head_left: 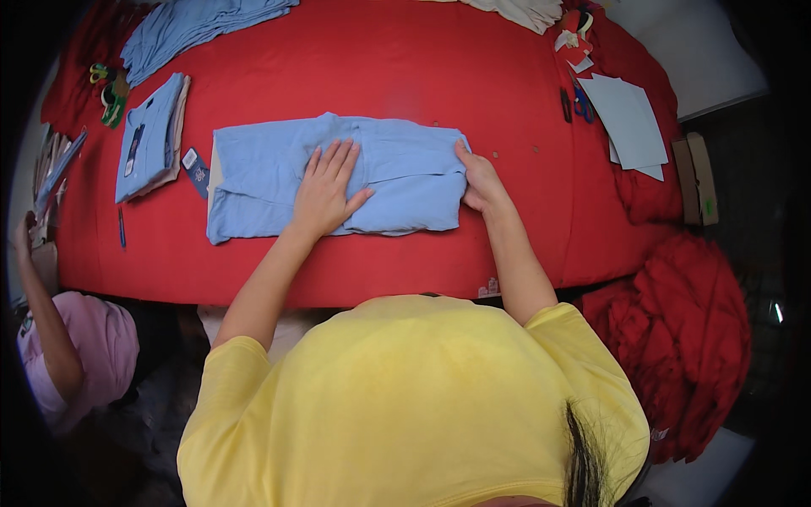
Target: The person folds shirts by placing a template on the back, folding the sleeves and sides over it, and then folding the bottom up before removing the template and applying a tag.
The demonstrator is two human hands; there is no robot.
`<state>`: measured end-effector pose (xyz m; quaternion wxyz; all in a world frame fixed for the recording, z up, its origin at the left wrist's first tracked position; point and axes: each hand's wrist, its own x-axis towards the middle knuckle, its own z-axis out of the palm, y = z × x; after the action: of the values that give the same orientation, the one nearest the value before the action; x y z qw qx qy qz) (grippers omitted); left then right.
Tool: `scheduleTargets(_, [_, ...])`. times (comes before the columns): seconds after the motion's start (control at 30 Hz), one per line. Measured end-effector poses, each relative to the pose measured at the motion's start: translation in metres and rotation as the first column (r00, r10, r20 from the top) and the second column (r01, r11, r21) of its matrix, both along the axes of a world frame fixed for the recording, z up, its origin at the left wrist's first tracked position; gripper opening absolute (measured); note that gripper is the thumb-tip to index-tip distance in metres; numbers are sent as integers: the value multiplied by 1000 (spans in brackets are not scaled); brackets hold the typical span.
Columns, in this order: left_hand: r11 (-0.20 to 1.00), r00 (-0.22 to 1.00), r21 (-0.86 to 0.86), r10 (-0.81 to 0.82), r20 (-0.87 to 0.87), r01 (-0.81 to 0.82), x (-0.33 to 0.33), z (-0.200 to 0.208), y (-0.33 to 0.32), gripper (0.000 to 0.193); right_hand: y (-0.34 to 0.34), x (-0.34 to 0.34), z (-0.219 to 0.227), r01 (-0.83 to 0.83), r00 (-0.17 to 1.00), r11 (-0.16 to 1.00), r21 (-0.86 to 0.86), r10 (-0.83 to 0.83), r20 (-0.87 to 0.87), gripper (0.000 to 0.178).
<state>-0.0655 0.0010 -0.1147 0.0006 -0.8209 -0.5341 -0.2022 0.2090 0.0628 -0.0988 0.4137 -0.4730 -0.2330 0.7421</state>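
Note:
A light blue garment (pixel 405 173), folded into a long rectangle, lies across the red-covered table in front of me. A pale board-like edge (pixel 214 165) shows at its left end. My left hand (pixel 328 188) rests flat on the middle of the cloth, its fingers spread. At the right end my right hand (pixel 483 179) grips the garment's edge, the thumb on top and the other fingers mostly hidden below. Just beyond the left end lies a dark blue hang tag (pixel 196 173).
Folded garments (pixel 152 139) are stacked at left, near a pen (pixel 122 228). Blue cloth (pixel 198 29) and tape rolls (pixel 112 106) lie farther back. At right are pale sheets (pixel 627 118), scissors (pixel 583 103) and bunched red fabric (pixel 676 338). A co-worker (pixel 80 346) sits at far left.

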Motion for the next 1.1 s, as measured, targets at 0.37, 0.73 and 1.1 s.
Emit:
scheduleTargets(0.37, [793,355,-572,483,800,210,28,61,-21,49,-63,-63,66,-544,833,781,306,546,87,46])
scheduleTargets(0.73, [718,-304,-576,691,656,391,-73,62,-31,49,-38,-108,17,-536,743,391,749,-202,638,22])
scheduleTargets(1.1, [620,210,-706,682,701,342,-84,122,12,60,-7,-121,21,-665,636,295,686,-258,728,18])
